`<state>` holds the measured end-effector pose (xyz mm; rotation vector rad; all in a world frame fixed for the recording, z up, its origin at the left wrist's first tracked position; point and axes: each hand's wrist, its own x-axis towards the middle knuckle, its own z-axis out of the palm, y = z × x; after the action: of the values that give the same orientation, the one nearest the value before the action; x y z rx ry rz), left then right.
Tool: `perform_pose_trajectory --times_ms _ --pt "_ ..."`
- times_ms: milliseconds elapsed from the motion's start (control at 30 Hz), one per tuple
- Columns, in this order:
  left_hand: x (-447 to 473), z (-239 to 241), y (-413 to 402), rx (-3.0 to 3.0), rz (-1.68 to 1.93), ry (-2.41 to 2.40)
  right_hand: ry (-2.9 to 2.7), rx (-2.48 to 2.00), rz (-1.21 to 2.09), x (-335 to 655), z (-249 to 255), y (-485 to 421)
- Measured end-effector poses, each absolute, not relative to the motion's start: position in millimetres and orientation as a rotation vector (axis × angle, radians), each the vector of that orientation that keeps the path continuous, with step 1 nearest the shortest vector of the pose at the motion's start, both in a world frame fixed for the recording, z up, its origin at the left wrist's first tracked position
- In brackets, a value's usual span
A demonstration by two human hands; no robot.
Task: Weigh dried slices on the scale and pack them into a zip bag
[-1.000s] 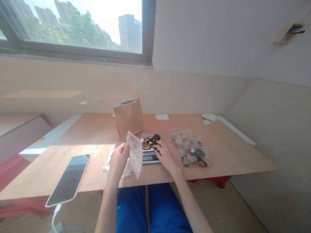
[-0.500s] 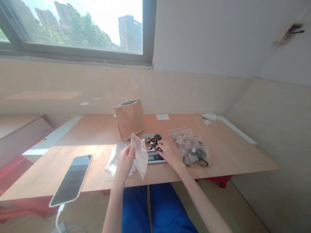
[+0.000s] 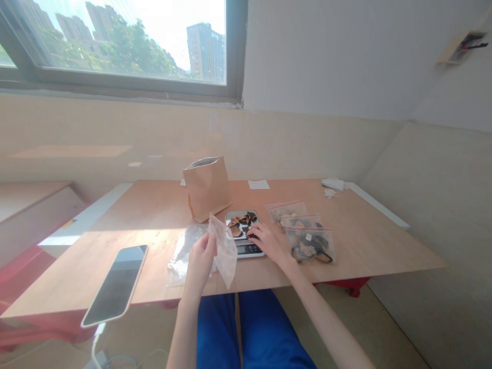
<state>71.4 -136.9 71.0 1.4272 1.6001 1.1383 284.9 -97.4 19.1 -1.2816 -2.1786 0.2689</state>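
My left hand [image 3: 200, 260] is closed on a clear empty zip bag [image 3: 224, 249], held up just left of a small kitchen scale [image 3: 246, 241]. Dark and tan dried pieces [image 3: 240, 223] lie on the scale's plate. My right hand [image 3: 268, 242] rests on the scale's right front edge, fingertips among the pieces; whether it grips one I cannot tell. A brown paper bag [image 3: 206, 187] stands open behind the scale.
Three filled zip bags [image 3: 309, 242] with red seals lie right of the scale. More clear bags [image 3: 183, 251] lie flat under my left hand. A phone [image 3: 116, 285] with a cable sits at the table's left front edge. White scraps [image 3: 331, 185] lie at the far right.
Little has shifted: my left hand and the clear bag drifted slightly right, and my right hand stayed at the scale's edge with its fingers among the pieces.
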Motion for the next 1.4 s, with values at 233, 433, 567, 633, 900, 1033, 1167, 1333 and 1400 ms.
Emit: perform_pose_trajectory --times_ms 233,433,567,633,900,1033,1167,1333,1400 --pt "73 72 -136 1.433 1.167 1.593 -1.904 -1.271 0.414 280 35 -102" --pt "78 73 -138 1.46 1.228 1.578 -1.503 -1.171 0.871 256 79 -112" --pt "83 71 -140 1.491 1.27 1.57 -1.55 -1.113 1.065 243 109 -116" --pt "84 70 -140 1.511 1.286 1.564 -1.59 -1.163 1.101 237 120 -117" --pt "83 70 -142 1.446 1.309 1.534 -1.659 -1.207 1.038 220 127 -118" --pt "78 69 -144 1.392 1.324 1.57 -1.705 -1.204 0.728 228 113 -106" --pt "75 69 -146 1.306 1.378 1.61 -2.002 -1.194 0.352 238 86 -89" --pt "74 67 -149 1.234 1.465 1.579 -2.377 -1.195 0.101 234 46 -76" --pt "74 65 -149 1.219 1.513 1.528 -2.435 -1.204 0.008 228 36 -76"
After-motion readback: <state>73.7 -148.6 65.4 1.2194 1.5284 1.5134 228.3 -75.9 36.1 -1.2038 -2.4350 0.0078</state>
